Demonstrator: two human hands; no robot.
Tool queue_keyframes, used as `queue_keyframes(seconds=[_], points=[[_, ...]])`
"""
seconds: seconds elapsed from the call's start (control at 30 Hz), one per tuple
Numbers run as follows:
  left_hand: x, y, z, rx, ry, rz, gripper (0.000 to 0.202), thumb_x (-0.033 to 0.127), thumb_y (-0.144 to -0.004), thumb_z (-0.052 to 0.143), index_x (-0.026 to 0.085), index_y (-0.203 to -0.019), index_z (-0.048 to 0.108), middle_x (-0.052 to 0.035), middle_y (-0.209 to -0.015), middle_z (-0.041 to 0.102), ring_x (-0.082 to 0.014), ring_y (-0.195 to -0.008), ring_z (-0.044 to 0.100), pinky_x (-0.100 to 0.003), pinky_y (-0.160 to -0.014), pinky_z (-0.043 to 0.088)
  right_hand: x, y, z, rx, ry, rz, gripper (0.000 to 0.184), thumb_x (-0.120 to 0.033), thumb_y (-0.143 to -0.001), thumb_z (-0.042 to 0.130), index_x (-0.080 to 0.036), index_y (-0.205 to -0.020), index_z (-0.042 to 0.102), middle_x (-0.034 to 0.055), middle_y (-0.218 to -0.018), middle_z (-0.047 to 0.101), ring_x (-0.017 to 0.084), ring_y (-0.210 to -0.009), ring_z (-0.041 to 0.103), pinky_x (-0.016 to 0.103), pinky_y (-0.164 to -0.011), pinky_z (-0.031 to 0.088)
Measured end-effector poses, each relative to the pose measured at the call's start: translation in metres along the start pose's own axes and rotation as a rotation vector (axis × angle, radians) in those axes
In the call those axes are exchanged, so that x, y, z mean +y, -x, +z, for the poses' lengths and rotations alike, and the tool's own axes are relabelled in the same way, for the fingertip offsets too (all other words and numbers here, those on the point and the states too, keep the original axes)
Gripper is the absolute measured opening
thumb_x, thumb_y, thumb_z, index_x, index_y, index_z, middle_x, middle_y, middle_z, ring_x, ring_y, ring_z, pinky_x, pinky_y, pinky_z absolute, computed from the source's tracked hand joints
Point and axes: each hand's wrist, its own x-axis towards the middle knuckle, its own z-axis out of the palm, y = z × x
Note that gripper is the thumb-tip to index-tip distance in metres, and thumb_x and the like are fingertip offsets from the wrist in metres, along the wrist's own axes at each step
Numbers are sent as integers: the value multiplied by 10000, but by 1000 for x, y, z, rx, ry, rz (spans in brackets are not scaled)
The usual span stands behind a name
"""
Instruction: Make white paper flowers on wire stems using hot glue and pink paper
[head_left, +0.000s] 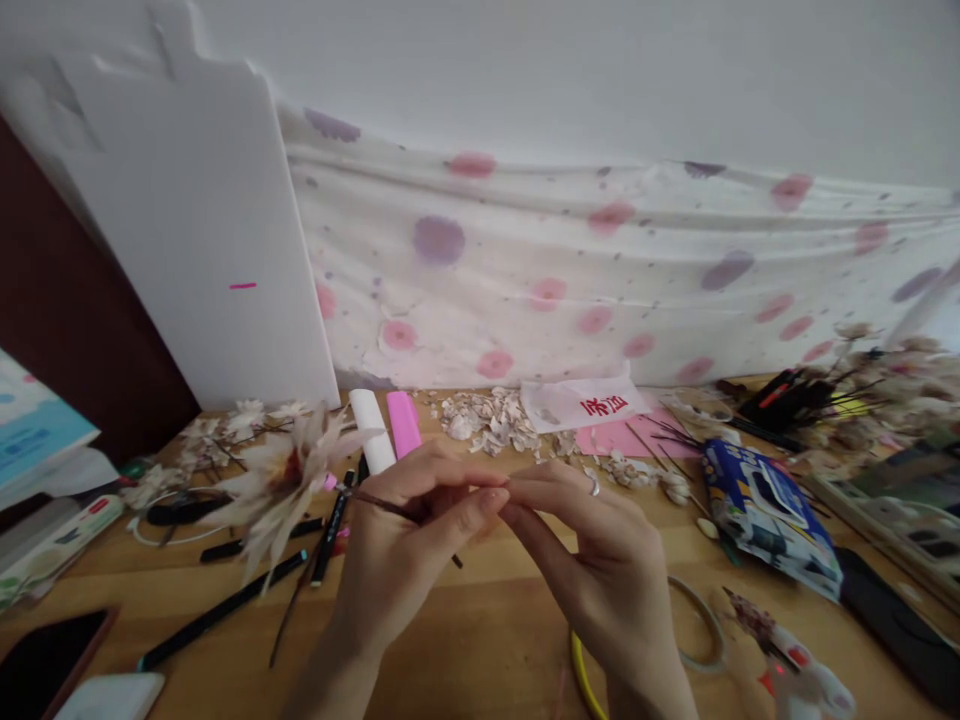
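My left hand (pixel 409 555) is closed in a pinch on the thin dark stem (pixel 379 503) of a pale paper flower (pixel 281 478), which sticks out to the left over the wooden table (pixel 480 640). My right hand (pixel 600 565) meets it fingertip to fingertip at the middle, fingers pressed together on the same stem end. What lies between the right fingertips is too small to make out. A ring shows on one right finger.
Black pens (pixel 225 607) and a phone (pixel 45 660) lie at the left. White and pink rolls (pixel 390 430), shell-like scraps (pixel 487 420) and pink paper sit behind. A blue packet (pixel 772 510), glue gun (pixel 795 675), tape ring (pixel 705 625) and dried flowers (pixel 877 390) are at the right.
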Motion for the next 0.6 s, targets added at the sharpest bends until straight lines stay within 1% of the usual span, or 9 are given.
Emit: queue_keyframes(seconds=[0.1,0.13,0.2,0.27,0.33,0.4,0.5,0.57,0.6], points=[[-1,1,2,40,-102,130,122,195,-815,791,249,-708,814,1,-651,619,-135,-601,482,-262,-551,359,-3,-2,1,0,48,1,262,-65,-906,689,-286,-996,797,-15,-844,757,111,-754,702,198,-686,547],[-2,1,3,58,-116,151,132,184,-820,785,243,-704,806,4,-653,619,-133,-601,479,-259,-556,363,-3,-2,2,6,60,10,255,-66,-906,685,-282,-985,795,-17,-841,758,111,-758,707,193,-690,549],[-5,2,5,90,-92,148,133,182,-822,786,229,-697,791,10,-648,602,-122,-587,461,-252,-541,353,-2,-1,5,22,80,27,239,-70,-908,682,-278,-966,783,-23,-845,763,116,-771,717,193,-705,557],[-11,1,7,90,-15,109,134,219,-830,793,217,-697,774,17,-652,580,-110,-579,450,-243,-521,334,0,1,6,41,104,30,222,-75,-912,678,-272,-961,767,-24,-867,772,124,-782,725,199,-718,565],[-17,-1,8,47,90,43,154,277,-849,794,207,-716,758,31,-648,553,-89,-554,414,-231,-500,305,2,3,5,40,150,11,211,-76,-916,672,-264,-971,751,-19,-897,778,131,-790,730,206,-727,571],[-20,-3,9,-13,212,-50,206,337,-849,803,192,-721,732,55,-603,500,-62,-501,339,-219,-468,259,5,5,2,34,226,-37,215,-72,-916,669,-263,-986,740,-14,-914,780,135,-788,734,209,-733,577],[-20,-7,11,-56,362,-191,309,412,-773,861,172,-681,688,91,-509,411,-38,-434,248,-216,-416,182,6,5,-2,21,344,-120,210,-89,-921,669,-273,-1004,728,-7,-917,781,148,-781,744,224,-751,590],[-19,-9,12,-43,420,-266,359,452,-704,895,170,-665,677,99,-474,415,-30,-401,239,-219,-386,153,4,4,-1,6,395,-133,189,-120,-934,666,-281,-1014,724,-3,-924,786,166,-801,756,246,-785,595],[-19,-10,12,-30,437,-289,372,457,-675,909,168,-659,674,98,-466,432,-27,-390,244,-218,-375,148,2,4,0,3,414,-117,171,-141,-943,663,-285,-1015,725,-2,-932,791,176,-817,761,261,-806,593]])
